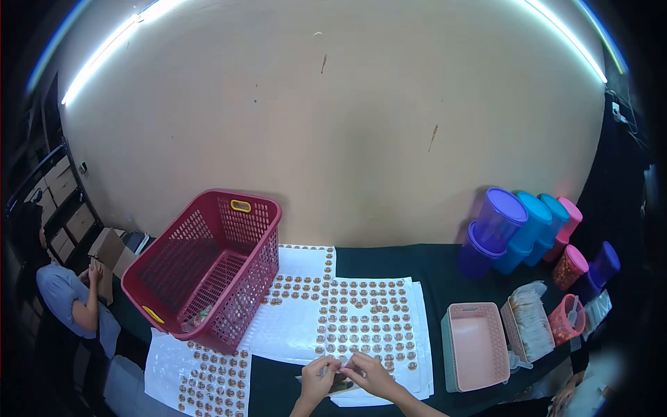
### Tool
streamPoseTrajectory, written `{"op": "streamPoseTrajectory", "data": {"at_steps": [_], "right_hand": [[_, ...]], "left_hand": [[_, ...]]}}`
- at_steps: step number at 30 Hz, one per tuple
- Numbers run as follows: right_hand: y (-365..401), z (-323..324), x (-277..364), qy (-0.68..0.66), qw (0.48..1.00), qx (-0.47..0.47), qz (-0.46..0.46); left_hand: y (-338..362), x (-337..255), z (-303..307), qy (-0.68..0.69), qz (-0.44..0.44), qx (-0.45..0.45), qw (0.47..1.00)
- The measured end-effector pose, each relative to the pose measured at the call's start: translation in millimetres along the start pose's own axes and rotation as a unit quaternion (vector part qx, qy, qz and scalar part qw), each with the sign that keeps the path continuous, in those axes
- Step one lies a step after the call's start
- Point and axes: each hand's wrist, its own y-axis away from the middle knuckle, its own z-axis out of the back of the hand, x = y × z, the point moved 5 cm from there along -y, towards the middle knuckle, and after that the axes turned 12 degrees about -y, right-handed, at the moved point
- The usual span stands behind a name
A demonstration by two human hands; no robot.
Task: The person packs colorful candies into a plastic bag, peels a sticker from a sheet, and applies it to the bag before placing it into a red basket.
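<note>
Close to the front of the table, my left hand and my right hand meet with fingertips pinched. Between them is what looks like a small plastic pouch, partly clear and dark greenish lower down. My fingers cover much of it, so its contents cannot be made out. Just beyond and beneath my hands lie white sheets carrying rows of round brown stickers. A second sticker sheet lies to the left.
A maroon basket stands at left with a small item inside. To the right are a pink tray, a basket of clear bags, an orange cup and stacked purple and blue tubs. A person handles a cardboard box at far left.
</note>
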Motion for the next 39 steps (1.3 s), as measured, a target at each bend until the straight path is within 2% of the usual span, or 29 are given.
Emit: {"op": "streamPoseTrajectory", "data": {"at_steps": [2, 4, 7, 8, 10, 13, 17, 20, 23, 24, 25, 27, 28, 29, 30, 31, 33, 34, 35, 37, 38, 39], "right_hand": [[-7, -5, 6, -0.004, 1.0, -0.009, -0.007], [-16, -6, 18, 0.012, 1.0, -0.012, 0.013], [-20, -14, 27, 0.011, 0.999, -0.01, 0.033], [-19, -16, 32, -0.007, 1.0, -0.005, 0.018], [-18, -22, 29, -0.034, 0.999, 0.008, 0.009], [-14, -28, 21, -0.084, 0.996, 0.011, 0.017], [-3, -22, 12, -0.093, 0.996, 0.006, 0.002], [3, -13, 2, -0.176, 0.984, -0.011, -0.032], [10, 4, -5, -0.182, 0.981, -0.057, -0.035], [13, 9, -13, -0.177, 0.981, -0.074, -0.022], [14, 14, -21, -0.177, 0.981, -0.075, -0.023], [20, 30, -36, -0.196, 0.968, -0.14, -0.071], [23, 36, -38, -0.186, 0.967, -0.153, -0.081], [25, 41, -38, -0.184, 0.967, -0.154, -0.081], [27, 44, -40, -0.226, 0.952, -0.159, -0.132], [30, 46, -44, -0.267, 0.932, -0.163, -0.182], [29, 45, -46, -0.313, 0.923, -0.132, -0.18], [30, 41, -45, -0.47, 0.851, -0.143, -0.189], [30, 38, -44, -0.612, 0.752, -0.151, -0.192], [32, 40, -51, -0.638, 0.734, -0.142, -0.186], [33, 38, -54, -0.655, 0.72, -0.127, -0.19], [35, 35, -54, -0.674, 0.705, -0.113, -0.193]], "left_hand": [[-4, 1, 3, 0.001, 0.008, -0.031, 0.999], [-14, -4, 19, -0.012, 0.018, -0.117, 0.993], [-26, -2, 43, -0.019, 0.019, -0.197, 0.98], [-28, -6, 47, -0.019, 0.018, -0.199, 0.98], [-26, -11, 57, 0.035, 0.085, -0.208, 0.974], [-25, -13, 63, -0.029, 0.018, -0.254, 0.967], [-27, 0, 48, 0.036, 0.068, -0.208, 0.975], [-31, 12, 32, 0.134, 0.097, -0.104, 0.981], [-30, 21, 11, 0.204, 0.071, -0.079, 0.973], [-28, 23, 6, 0.184, 0.06, -0.054, 0.98], [-28, 21, 3, 0.103, 0.015, -0.039, 0.994], [-16, 13, -8, 0.1, -0.004, 0.024, 0.995], [-9, 12, -12, 0.102, -0.005, 0.025, 0.995], [0, 10, -18, 0.014, -0.05, 0.037, 0.998], [9, 6, -23, -0.074, -0.095, 0.048, 0.992], [16, 6, -26, -0.073, -0.095, 0.047, 0.992], [29, 5, -36, -0.155, -0.093, 0.098, 0.979], [33, 4, -38, -0.152, -0.099, 0.084, 0.98], [34, 5, -41, -0.152, -0.1, 0.084, 0.98], [32, 9, -52, -0.016, -0.033, 0.182, 0.983], [34, 4, -52, -0.017, -0.03, 0.142, 0.989], [36, 5, -55, -0.019, -0.03, 0.148, 0.988]]}}
